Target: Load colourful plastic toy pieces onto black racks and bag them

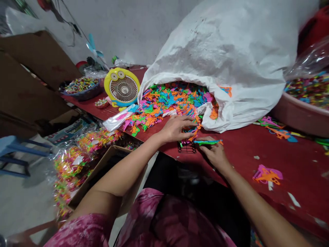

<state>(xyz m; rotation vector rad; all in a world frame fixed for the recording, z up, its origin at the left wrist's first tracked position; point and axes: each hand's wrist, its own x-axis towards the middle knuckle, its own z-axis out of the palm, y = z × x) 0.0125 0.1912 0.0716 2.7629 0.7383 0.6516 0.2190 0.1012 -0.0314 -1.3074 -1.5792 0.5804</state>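
Observation:
My left hand (176,128) rests at the front edge of a heap of small bright plastic pieces (167,99), its fingers curved over some of them. The heap spills from the mouth of a large white sack (226,44) onto the red table (239,151). Just to the right, my right hand (214,154) is closed around a few flat pieces (208,142) in blue, green and orange. Between and below the hands, a small dark wire rack (187,148) sits at the table's front edge.
A yellow fan (123,87) stands left of the heap, near a basin of small pieces (82,85). Bagged pieces (74,164) and a cardboard box (108,171) are at lower left. A pink tub (300,111) is on the right. Loose pieces (268,175) lie at right.

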